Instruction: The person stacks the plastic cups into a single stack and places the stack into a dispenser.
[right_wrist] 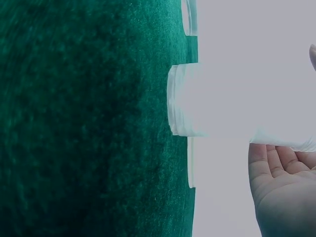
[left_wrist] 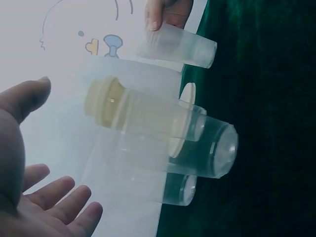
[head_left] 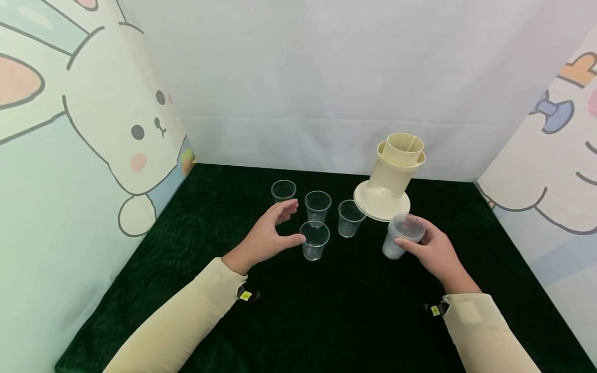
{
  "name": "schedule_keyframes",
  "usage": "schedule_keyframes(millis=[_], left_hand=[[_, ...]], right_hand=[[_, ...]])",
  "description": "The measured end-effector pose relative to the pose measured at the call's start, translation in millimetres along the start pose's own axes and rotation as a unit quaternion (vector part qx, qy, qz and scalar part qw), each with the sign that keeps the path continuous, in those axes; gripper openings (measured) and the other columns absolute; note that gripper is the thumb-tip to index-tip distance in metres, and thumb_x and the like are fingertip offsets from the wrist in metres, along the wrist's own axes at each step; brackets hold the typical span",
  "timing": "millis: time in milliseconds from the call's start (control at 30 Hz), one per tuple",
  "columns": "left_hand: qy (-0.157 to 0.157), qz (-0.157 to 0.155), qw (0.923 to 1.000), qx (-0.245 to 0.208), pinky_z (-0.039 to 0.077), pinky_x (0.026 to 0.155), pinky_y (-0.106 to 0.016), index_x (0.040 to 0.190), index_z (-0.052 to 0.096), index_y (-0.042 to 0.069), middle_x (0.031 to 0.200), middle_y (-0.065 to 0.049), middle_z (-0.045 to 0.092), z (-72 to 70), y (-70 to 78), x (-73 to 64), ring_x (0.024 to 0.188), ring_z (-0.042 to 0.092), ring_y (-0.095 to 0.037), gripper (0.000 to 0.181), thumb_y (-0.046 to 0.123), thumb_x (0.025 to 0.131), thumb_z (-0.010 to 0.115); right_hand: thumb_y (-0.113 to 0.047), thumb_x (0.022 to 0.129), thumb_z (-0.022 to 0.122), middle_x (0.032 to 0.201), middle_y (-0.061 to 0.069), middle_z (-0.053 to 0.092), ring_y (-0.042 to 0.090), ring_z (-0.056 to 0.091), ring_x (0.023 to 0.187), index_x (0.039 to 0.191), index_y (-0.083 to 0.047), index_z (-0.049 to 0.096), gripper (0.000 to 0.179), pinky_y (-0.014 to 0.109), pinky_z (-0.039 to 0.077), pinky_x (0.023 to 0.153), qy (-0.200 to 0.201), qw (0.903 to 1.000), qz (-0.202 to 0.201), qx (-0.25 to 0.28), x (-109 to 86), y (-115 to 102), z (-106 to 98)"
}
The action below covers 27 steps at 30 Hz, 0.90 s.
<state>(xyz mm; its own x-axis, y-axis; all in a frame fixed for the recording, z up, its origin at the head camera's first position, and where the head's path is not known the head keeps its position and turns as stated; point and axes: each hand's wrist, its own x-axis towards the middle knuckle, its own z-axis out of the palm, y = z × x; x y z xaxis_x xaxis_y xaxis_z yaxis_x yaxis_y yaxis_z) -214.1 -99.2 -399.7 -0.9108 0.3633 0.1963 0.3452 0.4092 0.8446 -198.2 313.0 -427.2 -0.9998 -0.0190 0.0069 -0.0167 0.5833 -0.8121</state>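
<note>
My left hand (head_left: 261, 237) is beside a clear plastic cup (head_left: 313, 249), fingers spread and relaxed, gripping nothing. In the head view the thumb overlaps that cup's rim; the left wrist view shows the fingers (left_wrist: 63, 200) apart from the cup (left_wrist: 217, 150). My right hand (head_left: 440, 256) holds a stack of nested clear cups (head_left: 394, 244) around its upper part, upright at the table. In the right wrist view the stack (right_wrist: 185, 101) hides part of the fingers. Behind the near cup stand more single cups: a left one (head_left: 283, 190), a middle one (head_left: 318, 204) and a right one (head_left: 349, 224).
A cream-coloured tubular stand (head_left: 391, 178) with a round base (head_left: 373, 199) stands behind the stack. Dark green cloth (head_left: 336, 316) covers the table. A white curtain (head_left: 298, 88) rises behind, with cartoon-printed panels (head_left: 46, 217) at the sides.
</note>
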Motion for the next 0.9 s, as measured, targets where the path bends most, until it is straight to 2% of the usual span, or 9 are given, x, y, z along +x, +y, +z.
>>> schedule_keyframes(millis=[200,300,500,700,900], left_hand=[[-0.015,0.006,0.9997,-0.021,0.039,0.115,-0.041,0.157,0.041,0.015,0.152,-0.001,0.049,15.1,-12.9,2.7,0.139,0.047,-0.015,0.084,0.025,0.087,0.086],[-0.036,0.007,0.9987,-0.037,0.039,0.115,-0.041,0.158,0.037,0.011,0.154,-0.007,0.048,22.3,-18.0,4.7,0.14,0.047,-0.016,0.088,0.027,0.086,0.086],[-0.067,-0.01,0.9956,-0.065,0.039,0.116,-0.04,0.158,0.036,0.012,0.154,-0.008,0.048,31.3,-24.4,7.4,0.14,0.047,-0.015,0.088,0.028,0.087,0.086],[-0.077,-0.022,0.993,-0.087,0.039,0.116,-0.041,0.157,0.037,0.012,0.152,-0.006,0.051,37.1,-27.8,10.5,0.138,0.05,-0.017,0.085,0.026,0.088,0.084],[-0.072,-0.027,0.9927,-0.093,0.04,0.114,-0.04,0.154,0.041,0.011,0.148,-0.001,0.054,40.3,-29.2,12.1,0.134,0.052,-0.015,0.074,0.022,0.092,0.08]], right_hand=[[-0.055,0.091,0.075,0.152,0.021,0.045,0.041,0.049,0.132,0.159,-0.009,0.036,0.091,0.064,0.043,0.105,-0.003,1.0,0.003,-0.001,-0.7,-0.7,0.4],[-0.056,0.091,0.075,0.152,0.021,0.045,0.042,0.048,0.132,0.16,-0.009,0.036,0.092,0.065,0.042,0.105,-0.002,1.0,0.005,0.001,-0.9,-1.3,-0.6],[-0.053,0.091,0.076,0.152,0.021,0.045,0.042,0.048,0.133,0.159,-0.008,0.037,0.09,0.064,0.043,0.105,0.008,0.9999,-0.002,0.009,-0.3,-2.3,0.4],[-0.051,0.092,0.076,0.151,0.021,0.047,0.04,0.049,0.131,0.158,-0.007,0.038,0.088,0.062,0.044,0.103,0.013,0.9999,-0.007,0.008,-0.7,-2.0,1.0],[-0.052,0.092,0.076,0.151,0.02,0.047,0.039,0.05,0.131,0.158,-0.008,0.038,0.088,0.062,0.043,0.104,0.008,0.9999,-0.007,0.008,-0.4,-1.5,0.7]])
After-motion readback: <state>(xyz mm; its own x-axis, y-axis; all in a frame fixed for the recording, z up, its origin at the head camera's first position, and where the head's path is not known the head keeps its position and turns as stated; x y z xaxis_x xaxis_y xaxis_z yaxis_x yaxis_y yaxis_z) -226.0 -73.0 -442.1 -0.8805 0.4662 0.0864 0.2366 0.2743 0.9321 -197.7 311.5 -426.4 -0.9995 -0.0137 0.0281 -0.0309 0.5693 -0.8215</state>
